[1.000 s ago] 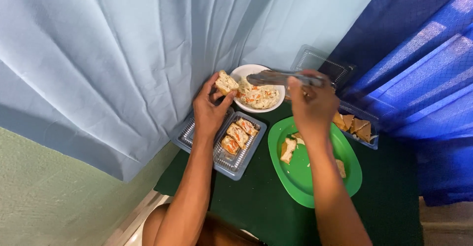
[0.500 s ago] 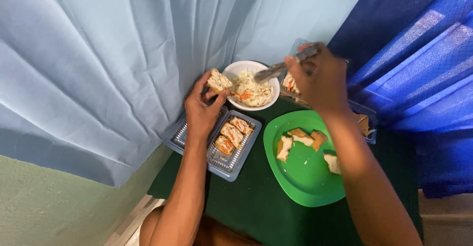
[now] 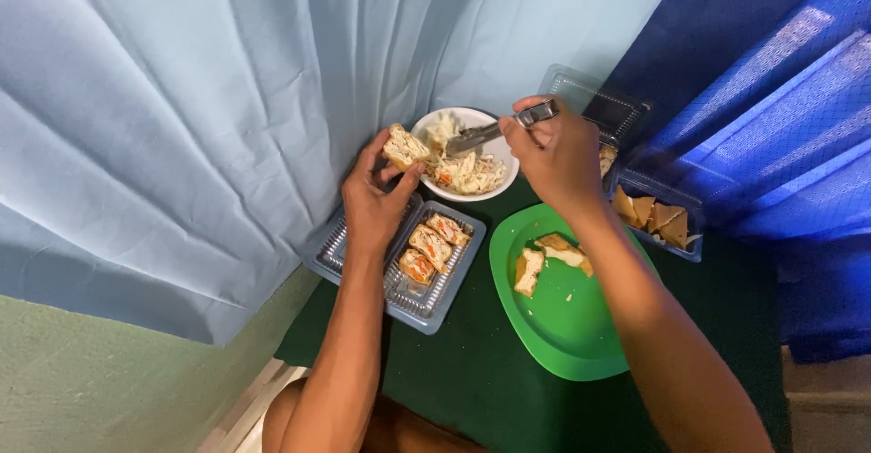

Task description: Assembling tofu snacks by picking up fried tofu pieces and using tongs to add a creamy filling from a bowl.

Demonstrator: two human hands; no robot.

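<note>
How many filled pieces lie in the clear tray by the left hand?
3, in a row in the tray: one farthest, one in the middle, one nearest. The left hand may hide more.

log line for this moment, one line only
left hand: holds bread piece | right hand: holds spoon in white bowl of shredded filling | clear tray: three filled pieces | green plate: bread pieces

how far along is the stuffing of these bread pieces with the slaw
Done: three filled pieces lie in the clear plastic tray. In hand: the left hand holds a bread piece by the white bowl of shredded filling, where the right hand holds a metal utensil. Left: unfilled pieces on the green plate, plus more in the clear container at right.
</note>
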